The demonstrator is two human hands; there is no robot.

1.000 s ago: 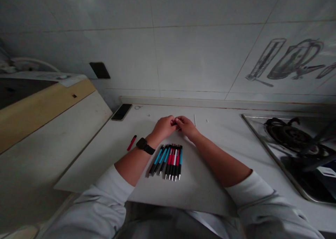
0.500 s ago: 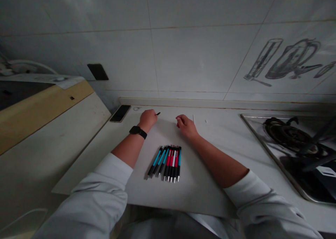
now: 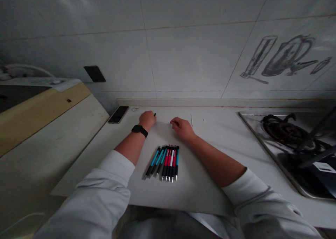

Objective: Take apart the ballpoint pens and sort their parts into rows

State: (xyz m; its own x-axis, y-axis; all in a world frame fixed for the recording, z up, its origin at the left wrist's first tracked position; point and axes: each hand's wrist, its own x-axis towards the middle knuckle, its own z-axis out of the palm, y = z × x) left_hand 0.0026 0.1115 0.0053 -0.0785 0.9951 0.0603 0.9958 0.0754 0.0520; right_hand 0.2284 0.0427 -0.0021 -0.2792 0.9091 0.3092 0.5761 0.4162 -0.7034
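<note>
My left hand [image 3: 147,119], with a black watch [image 3: 139,129] on the wrist, is closed around a small black pen part [image 3: 155,115]; only its tip shows past the fingers. To the right, my right hand [image 3: 182,127] is closed in a pinch just above the counter, and what its fingers hold is too small to make out. Between my forearms lies a row of click pens [image 3: 168,163], several with blue, red or white barrels and black grips, tips towards me. Close to my right hand are a thin white stick [image 3: 191,120] and a tiny white piece [image 3: 204,120].
A phone [image 3: 118,114] and a small ring-shaped item [image 3: 135,109] lie at the back left of the white counter [image 3: 199,190]. A gas stove [image 3: 288,134] bounds the right side. On the left stands a pale box-like panel [image 3: 60,127]; a tiled wall [image 3: 189,63] rises behind.
My right hand has shifted slightly left, closer to my left hand. Less of the black part shows from my left hand. The view has turned a little; the pens lie as before.
</note>
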